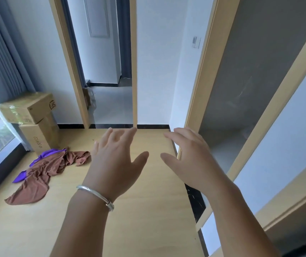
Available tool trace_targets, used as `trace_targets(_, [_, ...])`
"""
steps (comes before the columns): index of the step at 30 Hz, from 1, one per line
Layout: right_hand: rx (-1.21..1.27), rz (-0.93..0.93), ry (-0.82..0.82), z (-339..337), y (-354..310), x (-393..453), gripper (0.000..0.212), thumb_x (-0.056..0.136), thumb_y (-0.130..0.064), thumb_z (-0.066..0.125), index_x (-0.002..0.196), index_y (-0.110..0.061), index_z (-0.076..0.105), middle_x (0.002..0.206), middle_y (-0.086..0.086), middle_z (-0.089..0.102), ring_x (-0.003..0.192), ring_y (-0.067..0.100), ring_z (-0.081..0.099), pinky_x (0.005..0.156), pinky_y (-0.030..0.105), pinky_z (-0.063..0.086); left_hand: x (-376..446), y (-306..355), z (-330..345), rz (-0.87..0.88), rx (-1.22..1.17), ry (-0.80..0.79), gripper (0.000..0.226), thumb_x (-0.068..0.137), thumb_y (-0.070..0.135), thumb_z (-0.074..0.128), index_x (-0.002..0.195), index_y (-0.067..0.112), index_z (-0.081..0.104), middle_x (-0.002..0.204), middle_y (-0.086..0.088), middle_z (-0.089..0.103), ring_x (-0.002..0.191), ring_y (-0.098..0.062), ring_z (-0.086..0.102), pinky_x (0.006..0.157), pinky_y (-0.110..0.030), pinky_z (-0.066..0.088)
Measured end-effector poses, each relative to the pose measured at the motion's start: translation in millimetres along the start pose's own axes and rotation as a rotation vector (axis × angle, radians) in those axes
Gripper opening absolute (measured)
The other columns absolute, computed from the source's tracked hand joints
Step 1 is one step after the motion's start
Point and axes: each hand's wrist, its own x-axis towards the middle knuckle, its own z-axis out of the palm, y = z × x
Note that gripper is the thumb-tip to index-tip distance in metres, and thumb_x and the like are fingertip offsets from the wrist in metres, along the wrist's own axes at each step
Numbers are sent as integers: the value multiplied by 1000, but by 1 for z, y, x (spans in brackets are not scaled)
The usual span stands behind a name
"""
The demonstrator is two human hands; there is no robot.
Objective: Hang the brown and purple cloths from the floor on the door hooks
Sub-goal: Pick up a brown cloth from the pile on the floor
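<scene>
- So both hands are up in front with nothing in them: left hand fingers spread loose, silver bangle on that wrist, right hand same, relaxed and released
- brown cloth lies crumpled on the wood floor, well off to the left of the left hand
- purple cloth mostly tucked under the brown one, edges poking out
- stacked cardboard boxes just behind the cloths, by the window
</scene>
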Motion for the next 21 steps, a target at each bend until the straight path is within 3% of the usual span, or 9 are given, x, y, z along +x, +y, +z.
trace_targets(11, [-15,43,-39,31,32,107,52,89,-45,56,139,-35,44,148,-11,36,143,9,15,117,34,16,110,-27,30,41,-21,-15,70,88,60,43,150,35,20,152,9,30,146,-16,12,119,-46,19])
trace_targets(15, [-20,27,-63,36,62,152,54,91,-44,56,141,-34,42,150,-8,34,145,11,12,118,40,15,156,-22,46,26,8,-19,70,89,60,43,150,36,20,154,8,28,148,-16,7,120,-44,14])
trace_targets(21, [20,30,-67,25,129,225,54,91,-44,56,142,-33,41,151,-7,33,145,11,12,118,42,16,246,9,68,34,58,13,69,89,60,44,149,34,23,150,5,33,144,-18,17,117,-41,20])
